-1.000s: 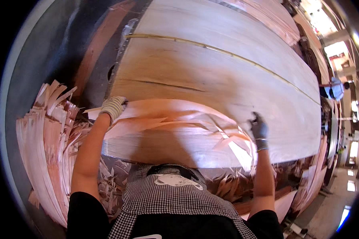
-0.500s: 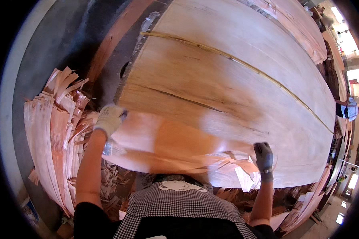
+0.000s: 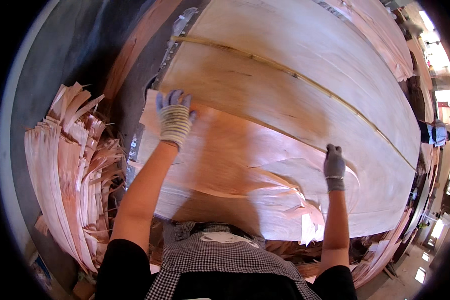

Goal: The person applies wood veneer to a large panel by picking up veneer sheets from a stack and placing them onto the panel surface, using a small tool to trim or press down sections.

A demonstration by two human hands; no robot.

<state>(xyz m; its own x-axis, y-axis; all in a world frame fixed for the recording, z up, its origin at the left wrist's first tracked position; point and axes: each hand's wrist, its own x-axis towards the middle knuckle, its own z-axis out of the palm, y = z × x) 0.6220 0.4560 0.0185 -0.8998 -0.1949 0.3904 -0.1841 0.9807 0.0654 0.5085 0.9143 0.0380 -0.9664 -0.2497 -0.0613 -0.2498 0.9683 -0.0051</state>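
A torn, reddish-tan wood veneer sheet (image 3: 215, 145) lies over a broad stack of pale veneer (image 3: 305, 47). My left hand (image 3: 175, 120), in a striped yellow and grey glove, rests on the sheet's left end with its fingers spread. Over on the right, my right hand (image 3: 334, 162), in a grey glove, is closed at the far edge of the same sheet. The sheet's near right side is ragged, with curled strips (image 3: 310, 215) at the near edge of the stack. What lies between the right fingers is mostly hidden.
A thin bamboo stick (image 3: 295, 75) lies across the stack. Beside it on the left stands a bundle of split veneer scraps (image 3: 72, 175). More veneer sheets (image 3: 377, 35) are piled at the far right. Another person (image 3: 435, 133) stands at the right rim.
Both my hands have moved away from my body, carrying the veneer sheet farther across the stack. My left hand went from gripping the sheet's corner to lying spread on it.
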